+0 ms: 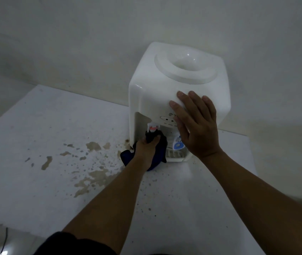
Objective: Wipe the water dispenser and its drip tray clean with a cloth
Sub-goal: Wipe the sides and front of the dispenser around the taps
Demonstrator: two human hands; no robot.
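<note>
1. Cloth first: the dark blue fabric cloth (160, 153) is bunched in your left hand (147, 147), whose fingers are curled round it and press it up against the red-and-white tap (152, 128) in the recess of the white plastic tabletop water dispenser (174, 85).
2. Your right hand (196, 126) lies flat, fingers straight and spread, on the dispenser's front face just above the blue tap (178, 144); it holds nothing and seems to steady the body.
3. The white slotted drip tray (174, 155) sits directly below the taps, just right of and beneath your left hand; the cloth's loose end hangs over its left edge.
4. The tray's long axis runs left to right across the dispenser's foot, so your left hand, the nearer one, would likely drop down and sweep rightwards along it.
5. The dispenser stands at the far side of the stained white tabletop (54, 144), close to the wall.
6. Expect the light tray to shift under pressure.
</note>
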